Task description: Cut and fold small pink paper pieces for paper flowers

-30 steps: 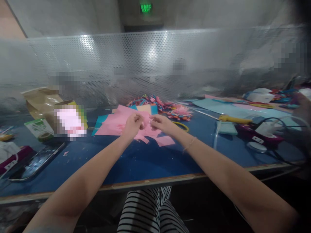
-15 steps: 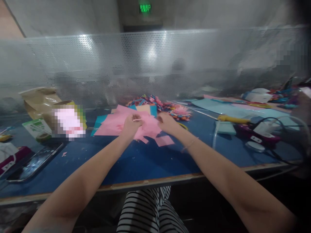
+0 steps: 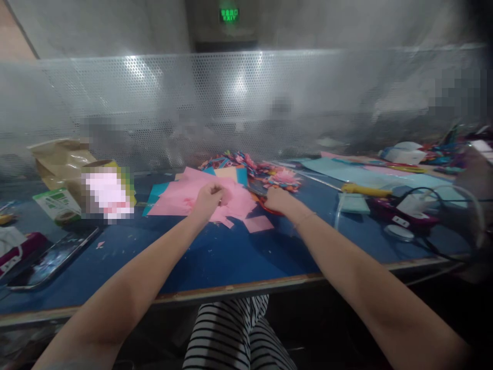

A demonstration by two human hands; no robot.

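one hand, your left hand (image 3: 209, 199), hovers at or on the heap of pink paper (image 3: 175, 200) mid-desk, fingers bent inward, tips close together; blur hides whether a scrap is pinched there. apart from it, your right hand (image 3: 280, 200) is curled around what look like scissors (image 3: 259, 192), dark-bladed with an orange-red handle, at the heap's right edge. a loose pink piece (image 3: 260, 224) lies at the heap's near side, on the blue desk (image 3: 227, 262). behind the heap sits a bundle of multicoloured strips (image 3: 246, 163). far to your left are a phone (image 3: 54, 259) and a brown bag (image 3: 59, 160); to your right, a yellow-handled tool (image 3: 365, 190) lies across a pale blue block (image 3: 353, 204).
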